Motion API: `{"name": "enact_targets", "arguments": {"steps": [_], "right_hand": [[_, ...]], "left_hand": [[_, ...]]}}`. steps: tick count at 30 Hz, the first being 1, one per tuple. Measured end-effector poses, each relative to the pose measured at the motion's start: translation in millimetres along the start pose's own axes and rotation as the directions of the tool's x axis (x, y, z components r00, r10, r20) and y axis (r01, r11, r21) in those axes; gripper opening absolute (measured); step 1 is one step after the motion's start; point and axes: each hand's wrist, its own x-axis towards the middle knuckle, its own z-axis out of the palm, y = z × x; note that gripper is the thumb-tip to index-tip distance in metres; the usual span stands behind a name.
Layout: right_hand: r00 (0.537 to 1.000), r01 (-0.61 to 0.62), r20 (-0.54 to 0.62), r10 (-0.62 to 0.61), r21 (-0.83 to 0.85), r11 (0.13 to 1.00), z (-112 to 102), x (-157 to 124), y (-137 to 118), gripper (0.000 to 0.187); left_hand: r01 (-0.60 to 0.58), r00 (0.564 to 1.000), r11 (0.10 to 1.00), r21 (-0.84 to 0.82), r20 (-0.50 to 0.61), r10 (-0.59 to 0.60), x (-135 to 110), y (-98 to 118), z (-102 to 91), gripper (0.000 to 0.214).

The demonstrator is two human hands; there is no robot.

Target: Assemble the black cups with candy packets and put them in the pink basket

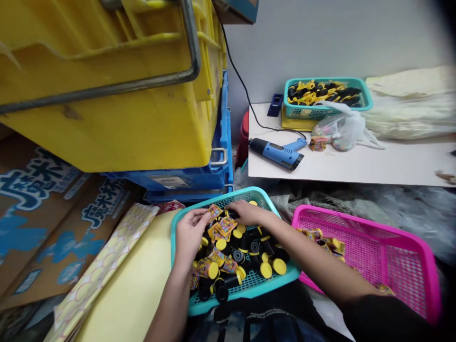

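Note:
A turquoise basket [249,289] sits in front of me, full of small black bottles with yellow lids [265,270]. Some bottles wear colourful printed sleeves [206,268], and loose flat sleeves [224,227] lie on the pile. My left hand [190,233], over the basket's left side, pinches one printed sleeve [214,212] between thumb and fingers. At the far side of the pile, my right hand [246,212] has its fingers curled down onto a black bottle [233,213]; its fingertips are partly hidden. The two hands are close together but apart.
A pink basket [363,223] with several sleeved bottles stands right. On the white table [356,166] lie a blue heat gun [276,153], a plastic bag [347,126] and another turquoise basket [327,113] of black and yellow parts. Stacked yellow [142,123] and blue crates [185,180] rise at left.

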Motion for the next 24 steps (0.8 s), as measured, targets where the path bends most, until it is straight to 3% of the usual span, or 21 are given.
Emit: {"name": "enact_targets", "arguments": {"steps": [3,7,9,10,12,14,16,17,19,24], "right_hand": [[0.998,0.044,0.039,-0.042,-0.057,0.997,9.2,1.3,-4.0,0.048],[0.997,0.0,-0.077,-0.006,-0.074,0.997,2.3,-9.3,-8.5,0.036],[0.985,-0.018,-0.169,0.021,0.02,1.0,-6.3,-19.2,-8.6,0.03],[0.976,-0.007,-0.215,0.038,0.145,0.989,-10.8,-24.8,-8.9,0.028],[0.959,0.075,-0.272,0.078,0.511,0.856,-18.7,-36.1,-11.7,0.029],[0.959,0.171,-0.266,0.096,0.817,0.551,-23.8,-46.2,-17.4,0.037],[0.97,0.195,-0.23,0.076,0.93,0.312,-25.1,-53.5,-24.7,0.041],[0.976,0.187,-0.21,0.067,0.951,0.247,-24.5,-55.9,-28.1,0.041],[0.982,0.17,-0.183,0.052,0.966,0.195,-21.5,-58.5,-33.3,0.04],[0.983,0.175,-0.184,0.027,0.964,0.199,-15.1,-58.2,-35.7,0.037]], "left_hand": [[0.02,1.0,0.999,-0.035,0.016,-0.019,-1.3,-3.6,-1.7,0.035],[0.041,0.999,0.999,-0.004,0.007,-0.041,-4.5,-4.0,-7.8,0.031],[0.048,0.999,0.999,0.024,-0.005,-0.048,-6.5,-3.7,-11.7,0.029],[0.045,0.999,0.998,0.037,-0.009,-0.044,-7.3,-4.0,-13.2,0.028],[0.027,1.0,0.998,0.051,-0.016,-0.026,-8.4,-5.9,-14.6,0.027],[0.004,0.999,1.0,0.031,-0.033,-0.003,-9.1,-9.0,-13.4,0.027],[-0.017,0.998,0.999,-0.031,-0.061,0.016,-9.8,-11.7,-9.9,0.029],[-0.029,0.997,0.997,-0.068,-0.074,0.024,-10.5,-12.3,-7.4,0.029],[-0.053,0.994,0.989,-0.137,-0.1,0.039,-12.6,-11.4,-2.0,0.028],[-0.089,0.987,0.965,-0.246,-0.151,0.053,-17.7,-6.0,7.9,0.026]]}}
